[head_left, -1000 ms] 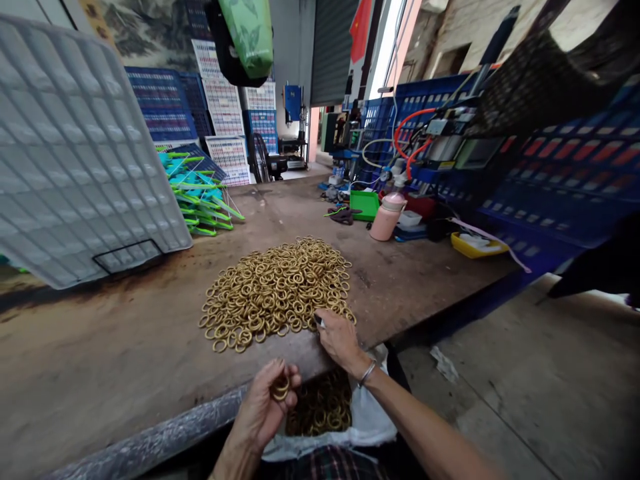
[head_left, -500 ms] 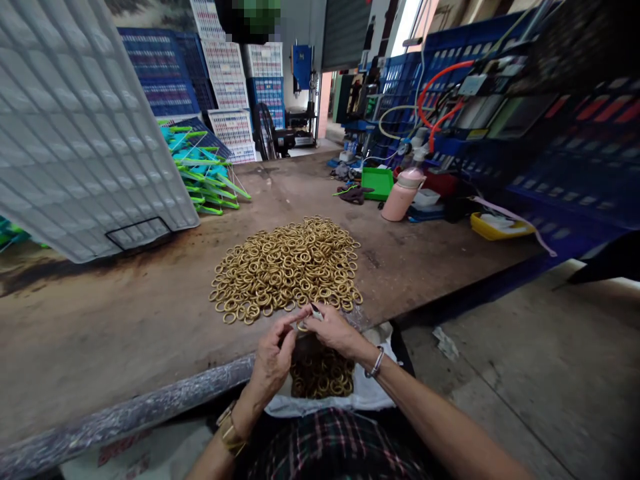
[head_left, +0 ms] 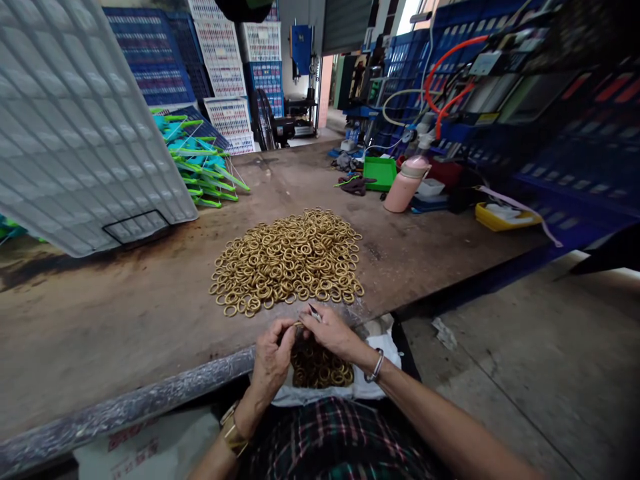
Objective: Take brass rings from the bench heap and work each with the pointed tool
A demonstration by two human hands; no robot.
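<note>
A heap of brass rings (head_left: pixel 287 260) lies on the brown worktable (head_left: pixel 125 320). At the table's near edge my left hand (head_left: pixel 271 357) and my right hand (head_left: pixel 333 331) meet, fingers pinched together on a single brass ring (head_left: pixel 299 326). My right hand also holds a small dark tool (head_left: pixel 315 311) that sticks up from its fingers. Directly below both hands an open white bag (head_left: pixel 373 390) on my lap holds more brass rings (head_left: pixel 320 367).
A large white grid tray (head_left: pixel 75 133) leans at the left. Green and teal plastic parts (head_left: pixel 205 170) are stacked behind the heap. A pink bottle (head_left: pixel 405 187), green box (head_left: pixel 379 173) and yellow tray (head_left: pixel 495 217) stand at the right, with blue crates behind.
A second ago my left hand hung low with rings and my right touched the heap. Both hands have since come together on one ring at the table's edge.
</note>
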